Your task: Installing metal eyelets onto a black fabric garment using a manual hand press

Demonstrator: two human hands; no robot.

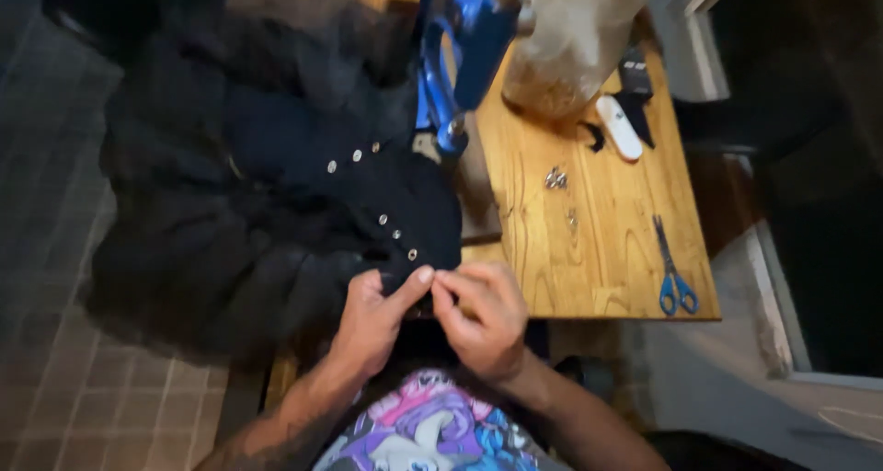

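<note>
A dark navy garment [276,186] with a row of small metal snap studs [384,219] lies spread over the left part of a wooden table [598,250]. My left hand [372,319] pinches the garment's near edge between thumb and fingers. Right beside it, my right hand [483,319] grips the same edge, fingertips touching the left thumb. A blue hand press [460,57] stands on the table just behind the garment, its lower end over the fabric.
Blue-handled scissors [673,273] lie near the table's right front corner. Loose metal snaps [556,178] sit mid-table. A clear plastic bag [570,39] and a white oblong object [619,127] rest at the back. Grey tiled floor [55,250] lies to the left.
</note>
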